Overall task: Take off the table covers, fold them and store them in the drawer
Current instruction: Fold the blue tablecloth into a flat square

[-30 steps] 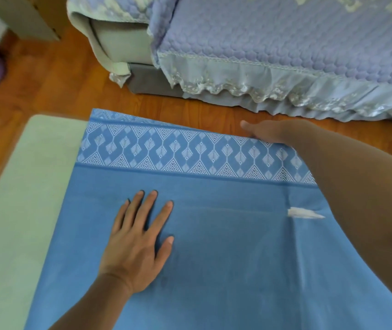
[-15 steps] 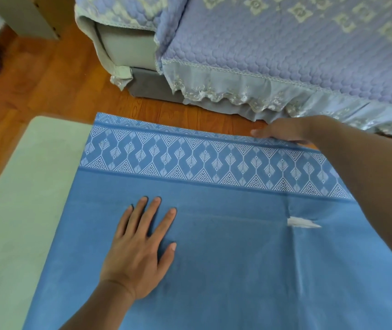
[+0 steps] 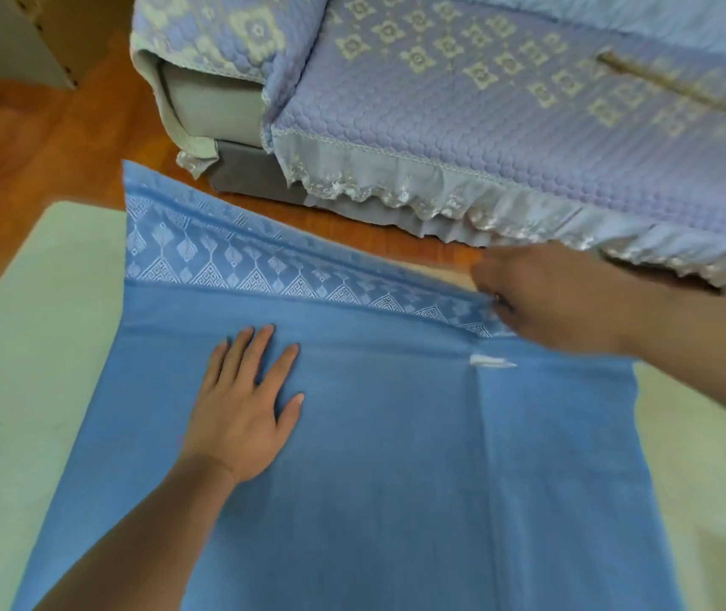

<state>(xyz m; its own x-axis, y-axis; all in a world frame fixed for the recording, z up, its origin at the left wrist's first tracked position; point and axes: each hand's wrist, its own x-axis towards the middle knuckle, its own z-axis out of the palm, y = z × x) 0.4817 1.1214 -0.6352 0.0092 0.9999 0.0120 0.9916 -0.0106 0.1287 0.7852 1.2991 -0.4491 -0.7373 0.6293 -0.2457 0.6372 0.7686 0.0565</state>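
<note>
At the tabletop's far edge, right hand [image 3: 546, 297] pinches the soft, light blue woven table cover [image 3: 352, 456]; left hand [image 3: 242, 403] presses flat, fingers spread

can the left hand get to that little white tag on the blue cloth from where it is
Probably yes. The left hand lies flat on the blue cloth, and only bare cloth separates it from the white tag.

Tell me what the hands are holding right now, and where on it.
The right hand grips the blue table cover at its far patterned edge, lifting it. The left hand holds nothing; it presses flat on the cover's middle.
</note>
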